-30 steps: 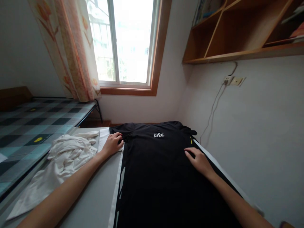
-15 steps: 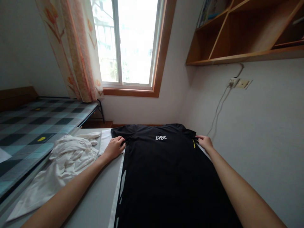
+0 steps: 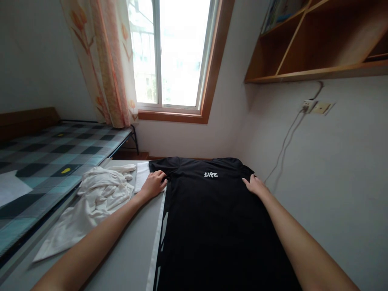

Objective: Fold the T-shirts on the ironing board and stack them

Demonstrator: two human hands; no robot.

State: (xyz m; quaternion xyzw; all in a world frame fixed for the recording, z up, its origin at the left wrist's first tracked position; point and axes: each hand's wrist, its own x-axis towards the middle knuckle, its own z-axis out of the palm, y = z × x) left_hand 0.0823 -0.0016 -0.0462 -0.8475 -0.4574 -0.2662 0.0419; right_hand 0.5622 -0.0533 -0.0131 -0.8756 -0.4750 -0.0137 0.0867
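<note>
Here's the black shirt [image 3: 221, 226], spread on the tabletop [image 3: 130, 246], running from six o'clock up to twelve. Off its middle, at ten, a crumpled white cloth [image 3: 106, 190]. Also at ten, the left hand [image 3: 154, 183] curls at the sleeve's underside; can't tell if it grips. At half past one, the right hand [image 3: 255, 185], thumb on the shirt's edge, fingertips hidden, grip unclear. Beyond, toward twelve, the window [image 3: 182, 56].

shirt [image 3: 218, 226], black with white lettering [image 3: 211, 175] and pale marks [image 3: 164, 226] down one side; cloth [image 3: 104, 188], off-white; mattress [image 3: 45, 159], checked in black, grey and teal with yellow patches [image 3: 65, 170]; curtain [image 3: 104, 60], cream with orange flowers [image 3: 79, 19]; window frame [image 3: 217, 60], brown; shelf [image 3: 329, 38], brown; wall [image 3: 342, 169], pale grey.
</note>
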